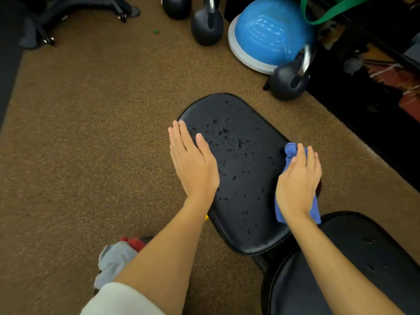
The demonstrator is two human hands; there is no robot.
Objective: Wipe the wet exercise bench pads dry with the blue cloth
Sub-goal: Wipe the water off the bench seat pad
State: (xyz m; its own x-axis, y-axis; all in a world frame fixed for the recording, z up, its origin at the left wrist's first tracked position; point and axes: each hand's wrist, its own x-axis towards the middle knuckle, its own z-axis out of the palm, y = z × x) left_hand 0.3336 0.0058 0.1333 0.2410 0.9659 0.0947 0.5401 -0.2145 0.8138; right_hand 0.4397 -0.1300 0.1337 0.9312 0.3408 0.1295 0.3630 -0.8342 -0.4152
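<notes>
Head view showed a brown speckled carpet floor (91, 133) spreading wide and open to the left of the bench. The black rounded vinyl seat pad (236, 160) lay with its long axis running from near right to far left, its rounded far end pointing toward the kettlebells. Water droplets dotted most of its surface. A second black vinyl back pad (336, 269) sat at the near right, just beside the seat pad's near end, with a few droplets on it.

Far right, a blue half-dome balance trainer with a grey rim (270, 35) leaned among three dark round kettlebells; the nearest kettlebell (289, 79) stood just beyond the seat pad's far right corner, leaving little room there. A green band (329, 14) hung above the dome.

The left hand (193, 160) lay flat on the left edge of the seat pad, fingers straight and together, holding nothing. The right hand (297, 178) pressed the crumpled blue cloth (293, 153) against the pad's right edge, with loosely bent fingers draped over it; cloth showed beyond the fingertips and below the wrist.

A grey rag (113, 262) and something red (134, 242) lay on the floor near the left forearm. A small green speck (156, 31) sat on the far carpet.
</notes>
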